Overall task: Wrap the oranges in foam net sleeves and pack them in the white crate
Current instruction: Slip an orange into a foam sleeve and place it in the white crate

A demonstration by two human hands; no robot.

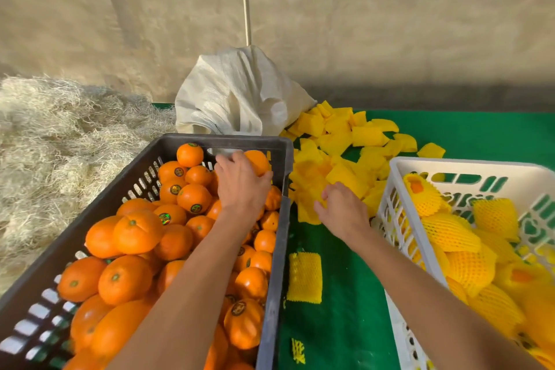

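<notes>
Curling over an orange (257, 161) at the far end of the dark crate (279, 219), the left hand (240, 186) is gripping it. Right hand (342, 210) is pinching a yellow sleeve (309, 215) from the pile (345, 141) on the green surface (345, 324); wrapped oranges (450, 231) are lying in the white crate (399, 165).

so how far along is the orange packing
Done: several sleeved oranges lie in the white crate. In hand: the left hand grips an orange in the dark crate; the right hand reaches into the sleeve pile. Left: the dark crate remains heaped with bare oranges.
</notes>
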